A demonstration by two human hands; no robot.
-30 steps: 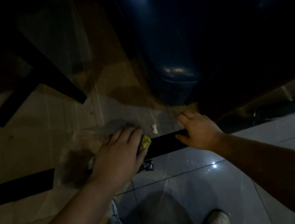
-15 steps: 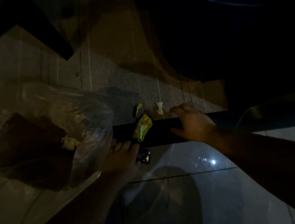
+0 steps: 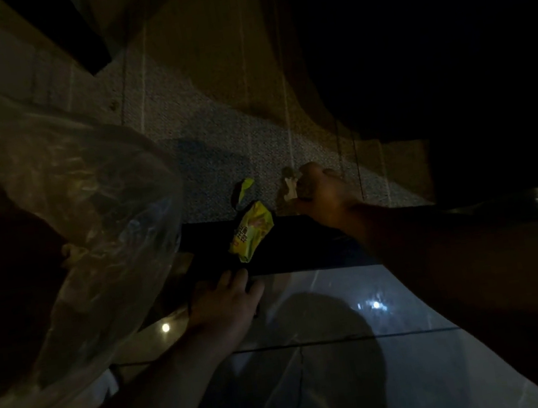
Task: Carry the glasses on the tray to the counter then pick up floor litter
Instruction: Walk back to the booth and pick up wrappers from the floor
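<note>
Dim floor view. Litter count: 2 yellow-green wrappers, 1 pale scrap. Large wrapper [image 3: 251, 232] on dark strip [image 3: 305, 250], centre frame; small wrapper [image 3: 243, 190] just beyond at 12 o'clock. Right hand [image 3: 322, 189] curled around pale scrap [image 3: 289, 187] at 2 o'clock of large wrapper. Left hand [image 3: 226, 301] at 6 o'clock, fingers flat on glossy tile [image 3: 338, 384], grip on clear plastic bag [image 3: 64, 211] cannot tell. Bag at 9 o'clock.
</note>
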